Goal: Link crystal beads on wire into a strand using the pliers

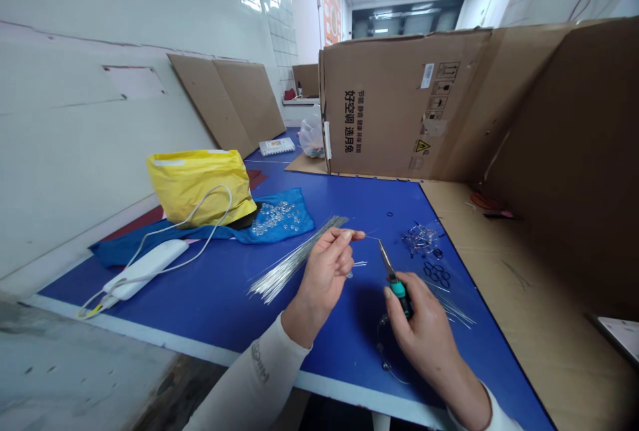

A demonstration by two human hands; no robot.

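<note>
We pinch a thin wire between thumb and index finger of our left hand, its other fingers curled in. Our right hand is closed around the green and black handles of the pliers. Their nose points up and away from us, and its tip meets the wire just to the right of our left fingertips; we cannot tell whether the jaws grip it.

Just left of our left hand lies a bundle of straight wires. Farther left and beyond it, clear beads sit on a blue cloth, beside a yellow bag. Nearer us, left of the bundle, is a white power strip with its cord.

Beyond our right hand are a beaded tangle and black rings; loose wires lie to its right. A beaded strand lies just left of our right hand, on the blue table. A big carton stands beyond both hands.
</note>
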